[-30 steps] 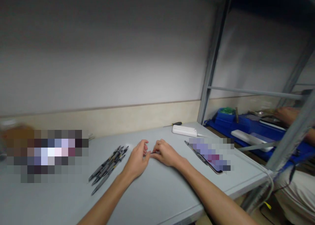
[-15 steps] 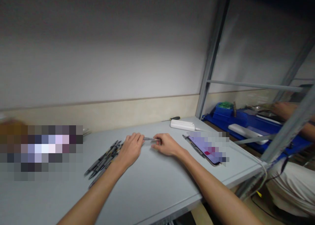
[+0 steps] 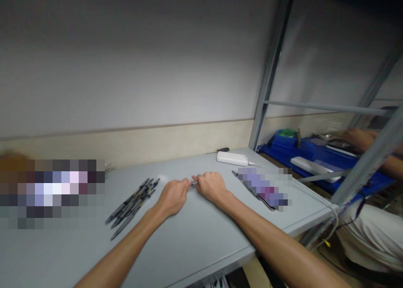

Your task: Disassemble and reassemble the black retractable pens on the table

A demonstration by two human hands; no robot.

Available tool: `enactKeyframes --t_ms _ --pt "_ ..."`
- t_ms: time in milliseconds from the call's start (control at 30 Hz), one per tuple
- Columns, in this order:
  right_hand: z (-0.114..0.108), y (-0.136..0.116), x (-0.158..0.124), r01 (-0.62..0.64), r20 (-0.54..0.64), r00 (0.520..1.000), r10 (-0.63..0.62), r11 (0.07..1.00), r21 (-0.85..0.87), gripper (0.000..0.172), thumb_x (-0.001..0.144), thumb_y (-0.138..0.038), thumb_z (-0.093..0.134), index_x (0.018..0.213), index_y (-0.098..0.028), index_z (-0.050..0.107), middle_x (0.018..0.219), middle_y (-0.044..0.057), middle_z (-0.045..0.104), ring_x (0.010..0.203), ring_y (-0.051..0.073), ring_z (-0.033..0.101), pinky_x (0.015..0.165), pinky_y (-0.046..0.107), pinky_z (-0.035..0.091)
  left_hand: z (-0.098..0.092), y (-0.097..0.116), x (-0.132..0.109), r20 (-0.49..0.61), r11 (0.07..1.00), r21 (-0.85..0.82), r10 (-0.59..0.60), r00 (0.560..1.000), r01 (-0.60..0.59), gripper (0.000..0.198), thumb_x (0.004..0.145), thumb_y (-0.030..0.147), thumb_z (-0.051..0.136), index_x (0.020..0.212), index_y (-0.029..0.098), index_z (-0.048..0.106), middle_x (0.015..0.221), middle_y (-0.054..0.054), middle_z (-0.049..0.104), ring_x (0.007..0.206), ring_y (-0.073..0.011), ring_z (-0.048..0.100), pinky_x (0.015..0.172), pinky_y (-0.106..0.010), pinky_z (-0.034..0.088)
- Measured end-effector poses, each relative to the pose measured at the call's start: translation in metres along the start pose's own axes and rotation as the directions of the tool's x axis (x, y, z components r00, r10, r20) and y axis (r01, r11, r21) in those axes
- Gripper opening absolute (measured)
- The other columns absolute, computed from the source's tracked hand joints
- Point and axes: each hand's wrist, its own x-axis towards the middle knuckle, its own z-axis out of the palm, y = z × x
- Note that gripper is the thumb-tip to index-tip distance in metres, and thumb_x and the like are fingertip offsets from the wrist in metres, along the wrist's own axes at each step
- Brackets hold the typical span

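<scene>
My left hand and my right hand are both closed on one slim grey pen. Only a short shiny stretch of it shows between the two fists; fingers cover the remainder. To the left of my left hand, a loose pile of several grey and black pens lies slantwise on the grey table. Right of my right hand rests a phone, its screen partly blurred out, with another pen along its left side.
Behind the phone lie a white power strip with a cable and a dark-handled screwdriver. A metal frame post rises at the right. Beyond it, another person's arm reaches over a blue surface. A pixelated patch covers the far left.
My hands have come closer together, and my right hand has turned and closed around the pen. Less of the pen shows between them. My left hand has shifted right, uncovering more of the pile.
</scene>
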Motion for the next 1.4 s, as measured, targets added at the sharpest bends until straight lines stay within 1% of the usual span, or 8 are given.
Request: enactKeyframes --t_ms 133,367,533,700,933,1133,1233,1400 --pt "0.0 -0.005 0.001 -0.018 -0.031 0.999 0.018 1.0 0.016 0.05 0.093 -0.036 0.019 0.091 -0.014 0.064 0.081 0.017 0.067 0.077 0.024 0.064 0.062 0.031 0.041 -0.003 -0.004 0.001 0.041 0.935 -0.346 -0.065 0.997 0.075 0.047 0.089 0.042 0.022 0.061 0.018 0.05 0.052 0.001 0.05 0.053 -0.0145 0.047 0.053 -0.024 0.029" --pt "0.004 -0.002 0.001 -0.106 -0.032 0.994 0.106 0.994 0.011 0.05 0.092 -0.038 0.022 0.089 -0.014 0.066 0.08 0.018 0.066 0.076 0.024 0.064 0.062 0.031 0.041 -0.013 -0.006 -0.003 -0.142 0.95 -0.294 0.065 0.988 -0.105 0.025 0.085 0.032 0.036 0.086 0.017 0.057 0.083 -0.006 0.062 0.081 -0.018 0.054 0.076 -0.028 0.038" --pt "0.004 0.001 0.001 -0.064 -0.041 0.997 0.063 0.998 -0.01 0.047 0.092 -0.038 0.024 0.089 -0.017 0.066 0.077 0.015 0.067 0.075 0.024 0.064 0.06 0.03 0.039 -0.006 -0.006 -0.002 -0.045 0.922 -0.384 -0.084 0.995 0.06 0.044 0.087 0.038 0.027 0.062 0.016 0.056 0.052 0.0 0.053 0.051 -0.0135 0.047 0.055 -0.025 0.034" --pt "0.005 0.003 0.001 -0.084 -0.034 0.996 0.084 0.996 0.009 0.045 0.091 -0.04 0.026 0.09 -0.017 0.064 0.078 0.014 0.065 0.074 0.023 0.062 0.06 0.029 0.038 -0.012 -0.007 -0.005 -0.138 0.814 -0.581 -0.137 0.981 0.032 0.03 0.08 0.042 0.043 0.081 0.016 0.058 0.06 0.002 0.055 0.056 -0.012 0.048 0.055 -0.021 0.035" --pt "-0.003 0.012 -0.004 0.105 -0.182 0.98 -0.08 0.986 0.129 0.041 0.09 -0.046 0.03 0.097 -0.017 0.057 0.095 0.01 0.058 0.091 0.02 0.049 0.075 0.031 0.033 -0.01 -0.024 -0.002 -0.179 0.723 -0.684 -0.299 0.938 0.1 0.033 0.076 0.047 0.046 0.066 0.016 0.053 0.056 0.001 0.055 0.055 -0.0131 0.051 0.056 -0.023 0.039" --pt "-0.003 0.022 -0.002 0.219 -0.289 0.949 -0.128 0.926 0.308 0.024 0.088 -0.033 0.042 0.09 -0.017 0.06 0.088 0.007 0.059 0.089 0.018 0.046 0.077 0.029 0.032 -0.005 -0.032 -0.002 -0.168 0.608 -0.787 -0.369 0.914 0.101 0.034 0.072 0.049 0.051 0.065 0.016 0.053 0.056 0.001 0.057 0.053 -0.0115 0.052 0.057 -0.023 0.04" --pt "0.001 0.026 0.0 0.23 -0.356 0.933 -0.056 0.853 0.469 0.024 0.08 -0.035 0.055 0.096 -0.016 0.059 0.091 0.006 0.061 0.087 0.016 0.049 0.077 0.028 0.034 -0.004 -0.032 -0.003 -0.154 0.583 -0.805 -0.384 0.91 0.11 0.035 0.071 0.049 0.053 0.065 0.015 0.054 0.055 0.001 0.058 0.051 -0.0109 0.052 0.056 -0.022 0.04" --pt "0.001 0.029 0.002 0.03 -0.096 0.994 0.056 0.695 0.718 0.041 0.086 -0.041 0.039 0.071 -0.013 0.063 0.054 0.0 0.056 0.052 0.011 0.048 0.056 0.022 0.035 -0.006 -0.034 -0.003 -0.177 0.595 -0.797 -0.393 0.902 0.103 0.034 0.073 0.048 0.052 0.065 0.015 0.054 0.054 0.001 0.056 0.051 -0.0105 0.051 0.054 -0.022 0.039"
